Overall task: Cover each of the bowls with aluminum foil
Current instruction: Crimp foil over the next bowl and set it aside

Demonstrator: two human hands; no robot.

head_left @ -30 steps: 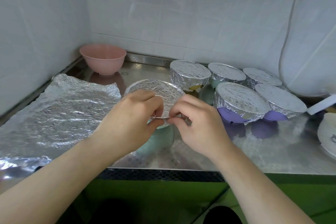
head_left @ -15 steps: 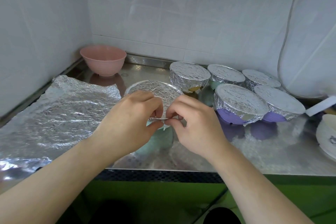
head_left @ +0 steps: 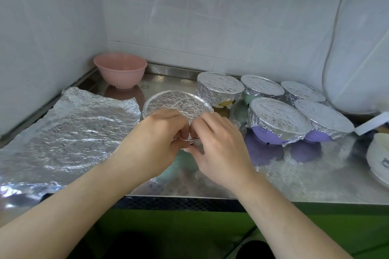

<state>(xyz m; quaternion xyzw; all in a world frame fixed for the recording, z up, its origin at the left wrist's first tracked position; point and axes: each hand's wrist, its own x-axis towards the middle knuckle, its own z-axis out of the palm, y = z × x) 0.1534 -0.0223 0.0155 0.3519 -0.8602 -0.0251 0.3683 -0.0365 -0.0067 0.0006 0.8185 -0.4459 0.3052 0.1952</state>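
A green bowl (head_left: 185, 166) stands at the counter's front middle, its top under crinkled foil (head_left: 174, 104). My left hand (head_left: 155, 143) and my right hand (head_left: 219, 147) meet at the bowl's near rim, fingertips pinching the foil's edge there. The hands hide most of the bowl's near side. A loose sheet of aluminum foil (head_left: 69, 132) lies flat to the left. An uncovered pink bowl (head_left: 120, 72) sits in the back left corner. Several foil-covered bowls cluster at the right, among them a purple bowl (head_left: 275, 121) and a yellow bowl (head_left: 220, 88).
The steel counter (head_left: 294, 181) ends at a front edge just below my wrists. A white dish (head_left: 379, 160) sits at the far right edge. A large white bag (head_left: 357, 48) leans against the tiled wall behind the covered bowls.
Both hands have drawn closer together at the near rim, folding the foil's edge down; the bowl has stayed in place.
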